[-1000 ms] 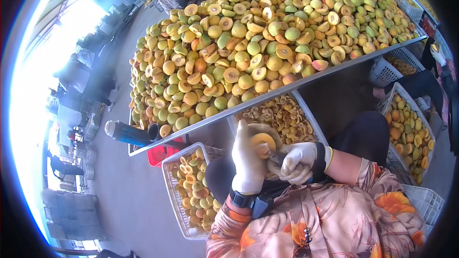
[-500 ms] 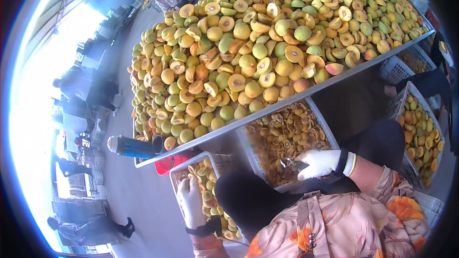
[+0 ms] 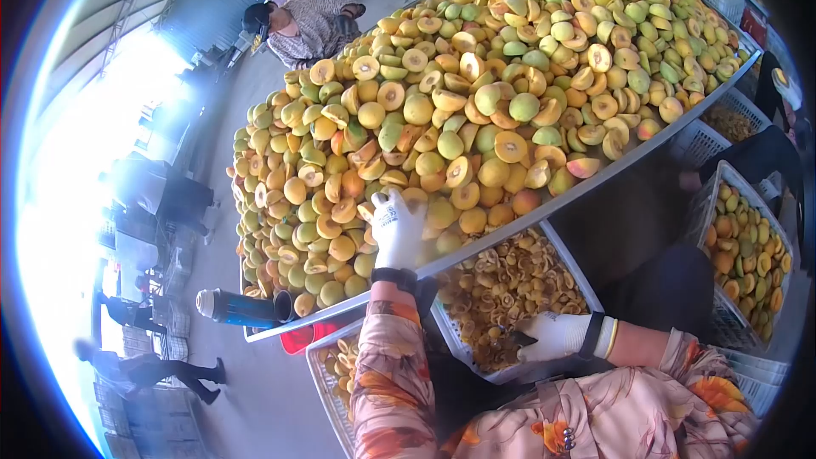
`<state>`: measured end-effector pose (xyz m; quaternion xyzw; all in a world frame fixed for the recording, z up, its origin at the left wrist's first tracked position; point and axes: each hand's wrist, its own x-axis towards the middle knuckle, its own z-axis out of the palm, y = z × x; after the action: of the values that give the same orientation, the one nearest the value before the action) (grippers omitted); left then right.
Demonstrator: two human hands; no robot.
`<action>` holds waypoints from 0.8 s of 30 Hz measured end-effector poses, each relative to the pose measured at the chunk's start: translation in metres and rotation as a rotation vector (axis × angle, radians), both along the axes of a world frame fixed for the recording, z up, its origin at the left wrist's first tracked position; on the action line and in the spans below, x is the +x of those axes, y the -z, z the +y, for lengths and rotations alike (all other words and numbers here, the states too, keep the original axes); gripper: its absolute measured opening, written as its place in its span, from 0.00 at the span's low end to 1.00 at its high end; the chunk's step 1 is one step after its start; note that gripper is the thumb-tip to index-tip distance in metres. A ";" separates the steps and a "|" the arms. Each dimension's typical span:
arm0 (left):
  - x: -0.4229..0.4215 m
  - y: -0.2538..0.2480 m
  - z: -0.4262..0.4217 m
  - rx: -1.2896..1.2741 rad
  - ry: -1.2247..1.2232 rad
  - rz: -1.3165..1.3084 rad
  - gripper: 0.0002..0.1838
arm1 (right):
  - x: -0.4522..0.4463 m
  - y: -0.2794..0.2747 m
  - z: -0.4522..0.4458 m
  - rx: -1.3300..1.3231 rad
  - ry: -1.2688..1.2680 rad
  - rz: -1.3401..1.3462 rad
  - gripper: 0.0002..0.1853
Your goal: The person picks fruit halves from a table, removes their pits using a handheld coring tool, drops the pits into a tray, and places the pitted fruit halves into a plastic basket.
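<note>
A big heap of yellow-green peaches (image 3: 493, 172), many cut in half with the pits showing, lies on a metal-edged table (image 3: 633, 151). My left hand (image 3: 398, 231), in a white glove, reaches over the table's edge and touches the front of the heap with fingers apart; its fingertips partly blend in with the fruit. My right hand (image 3: 557, 337), also gloved, is closed low over a white crate (image 3: 568, 253) of brown pits and scraps (image 3: 514, 289). In its grip is a small dark tool (image 3: 524, 340), mostly hidden by the fingers.
Beside my left forearm stands a crate of peach pieces (image 3: 342, 365). A blue flask (image 3: 242, 308) and a red container (image 3: 299, 338) are by the table's left corner. Another peach crate (image 3: 748, 246) is at the right. A person (image 3: 306, 24) works across the heap; others are at the left.
My left hand has gone from above the left crate up to the heap. My right hand has lowered slightly over the pits, and the tool's metal tip no longer shows clearly.
</note>
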<state>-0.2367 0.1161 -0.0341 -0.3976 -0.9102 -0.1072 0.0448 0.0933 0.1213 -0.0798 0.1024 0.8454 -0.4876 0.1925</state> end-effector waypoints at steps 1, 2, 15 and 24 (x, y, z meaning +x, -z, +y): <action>-0.003 -0.002 0.004 -0.069 0.019 -0.016 0.33 | 0.000 0.000 0.002 -0.015 -0.003 0.013 0.29; -0.006 -0.001 0.008 -0.062 0.028 -0.020 0.33 | 0.001 -0.003 0.003 -0.035 0.039 0.019 0.28; 0.087 -0.022 -0.093 1.024 0.024 -1.320 0.20 | 0.004 -0.059 -0.011 0.010 0.488 0.535 0.24; 0.223 -0.071 -0.150 1.223 0.145 -1.333 0.25 | 0.017 -0.095 -0.064 0.175 0.451 0.768 0.22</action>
<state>-0.0140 -0.0339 0.0366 -0.2163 -0.5044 -0.7822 -0.2950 0.1107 0.0570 0.0153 0.1119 0.8501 -0.4468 -0.2553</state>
